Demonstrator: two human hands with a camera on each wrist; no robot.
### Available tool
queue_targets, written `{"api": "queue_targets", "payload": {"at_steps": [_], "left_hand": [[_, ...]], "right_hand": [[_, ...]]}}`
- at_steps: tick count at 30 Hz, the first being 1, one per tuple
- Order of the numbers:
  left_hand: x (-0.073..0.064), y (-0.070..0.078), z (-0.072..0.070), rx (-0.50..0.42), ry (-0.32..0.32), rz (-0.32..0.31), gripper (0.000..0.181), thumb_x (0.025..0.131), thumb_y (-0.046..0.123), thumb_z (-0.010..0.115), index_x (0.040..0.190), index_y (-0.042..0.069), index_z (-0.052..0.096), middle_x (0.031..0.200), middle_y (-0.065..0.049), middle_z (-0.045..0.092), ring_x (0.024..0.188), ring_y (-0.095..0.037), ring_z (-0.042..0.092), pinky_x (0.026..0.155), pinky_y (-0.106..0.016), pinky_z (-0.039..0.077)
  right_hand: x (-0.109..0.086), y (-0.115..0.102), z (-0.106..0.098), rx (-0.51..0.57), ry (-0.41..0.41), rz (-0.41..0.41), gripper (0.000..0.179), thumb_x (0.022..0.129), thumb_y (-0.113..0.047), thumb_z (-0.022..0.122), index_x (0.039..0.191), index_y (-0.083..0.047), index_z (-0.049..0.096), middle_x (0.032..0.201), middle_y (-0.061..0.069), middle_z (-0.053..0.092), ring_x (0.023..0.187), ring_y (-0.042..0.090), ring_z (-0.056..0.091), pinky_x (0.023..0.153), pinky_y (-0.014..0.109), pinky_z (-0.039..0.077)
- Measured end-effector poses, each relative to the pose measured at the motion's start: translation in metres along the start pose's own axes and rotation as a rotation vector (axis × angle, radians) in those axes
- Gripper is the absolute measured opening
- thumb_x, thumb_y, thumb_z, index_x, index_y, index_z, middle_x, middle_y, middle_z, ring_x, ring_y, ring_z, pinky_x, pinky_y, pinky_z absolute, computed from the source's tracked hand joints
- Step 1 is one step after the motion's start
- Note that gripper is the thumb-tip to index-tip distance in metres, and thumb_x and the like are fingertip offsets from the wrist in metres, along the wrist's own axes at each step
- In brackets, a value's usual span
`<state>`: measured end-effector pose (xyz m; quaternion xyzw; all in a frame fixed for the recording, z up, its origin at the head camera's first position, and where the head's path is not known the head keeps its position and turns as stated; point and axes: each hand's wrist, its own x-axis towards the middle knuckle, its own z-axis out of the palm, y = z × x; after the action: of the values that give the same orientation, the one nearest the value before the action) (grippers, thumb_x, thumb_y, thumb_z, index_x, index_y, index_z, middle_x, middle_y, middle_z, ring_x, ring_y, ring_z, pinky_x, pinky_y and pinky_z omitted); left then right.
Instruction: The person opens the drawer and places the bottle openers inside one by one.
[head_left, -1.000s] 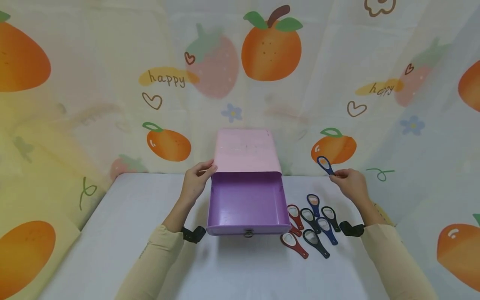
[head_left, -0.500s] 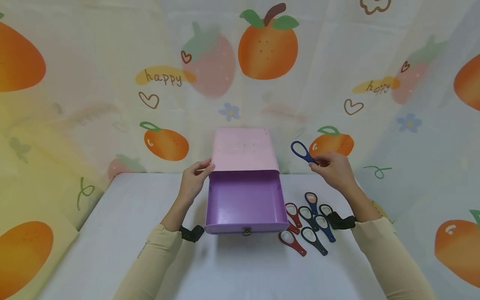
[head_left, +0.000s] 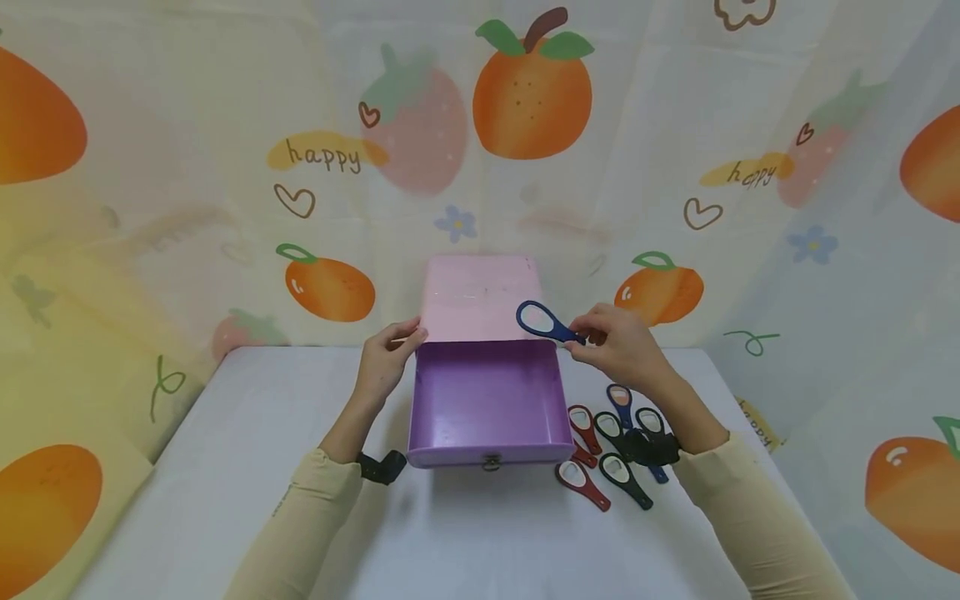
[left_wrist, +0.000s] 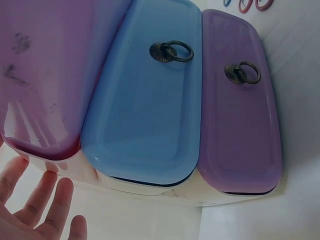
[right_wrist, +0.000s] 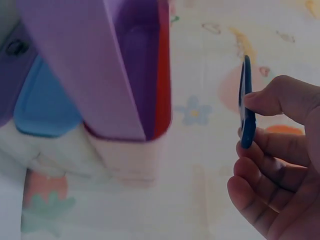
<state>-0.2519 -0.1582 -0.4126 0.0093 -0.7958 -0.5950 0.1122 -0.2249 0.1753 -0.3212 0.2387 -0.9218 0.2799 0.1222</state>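
Observation:
A blue-framed magnifying glass (head_left: pixel 561 332) is pinched by its handle end between the thumb and fingers of my right hand (head_left: pixel 622 346). Its lens end points left, in front of the pink-topped drawer unit (head_left: pixel 480 296); the right wrist view shows the magnifying glass (right_wrist: pixel 245 102) edge-on. The unit's top purple drawer (head_left: pixel 491 457) is pulled out, with nothing visible inside. My left hand (head_left: pixel 384 362) rests against the unit's left side near the top, its fingers (left_wrist: pixel 59 202) extended. Several magnifying glasses (head_left: pixel 583 483) with red, blue and dark green frames lie right of the drawer.
Below the pulled-out drawer are a closed blue drawer (left_wrist: pixel 145 105) and a closed purple drawer (left_wrist: pixel 242 125), each with a ring pull. The unit stands on a white table (head_left: pixel 480 550) against a fruit-print cloth (head_left: pixel 420 225). Some loose magnifiers are partly hidden by the black right wrist camera (head_left: pixel 652 447).
My right hand has carried the blue magnifying glass leftward, from right of the unit to in front of its top. The left hand keeps its place on the unit.

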Motion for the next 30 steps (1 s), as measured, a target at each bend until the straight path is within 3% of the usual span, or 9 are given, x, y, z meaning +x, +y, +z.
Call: {"api": "queue_targets", "payload": {"at_steps": [13, 24, 30], "left_hand": [[0.001, 0.001, 0.0, 0.014, -0.019, -0.041, 0.041, 0.094, 0.025, 0.066, 0.13, 0.007, 0.062, 0.134, -0.012, 0.062, 0.099, -0.018, 0.058, 0.078, -0.026, 0.043], [-0.001, -0.001, 0.0, -0.008, 0.001, 0.0, 0.041, 0.091, 0.034, 0.069, 0.127, 0.014, 0.066, 0.13, -0.006, 0.066, 0.099, -0.019, 0.059, 0.079, -0.027, 0.044], [0.0, -0.002, 0.0, -0.008, 0.0, 0.005, 0.042, 0.091, 0.034, 0.069, 0.127, 0.013, 0.066, 0.131, -0.007, 0.065, 0.099, -0.019, 0.059, 0.079, -0.027, 0.044]], "right_hand": [[0.004, -0.04, 0.031, 0.045, -0.24, -0.092, 0.016, 0.081, -0.017, 0.076, 0.093, -0.006, 0.074, 0.08, 0.001, 0.062, 0.076, 0.017, 0.054, 0.063, 0.022, 0.046], [0.008, -0.056, 0.064, -0.053, -0.356, -0.269, 0.013, 0.08, -0.02, 0.075, 0.088, -0.009, 0.074, 0.078, -0.003, 0.06, 0.07, 0.007, 0.052, 0.064, 0.017, 0.044], [0.007, -0.062, 0.078, -0.112, -0.443, -0.273, 0.011, 0.079, -0.022, 0.074, 0.084, -0.012, 0.074, 0.08, -0.005, 0.06, 0.071, 0.007, 0.051, 0.07, 0.023, 0.043]]}}
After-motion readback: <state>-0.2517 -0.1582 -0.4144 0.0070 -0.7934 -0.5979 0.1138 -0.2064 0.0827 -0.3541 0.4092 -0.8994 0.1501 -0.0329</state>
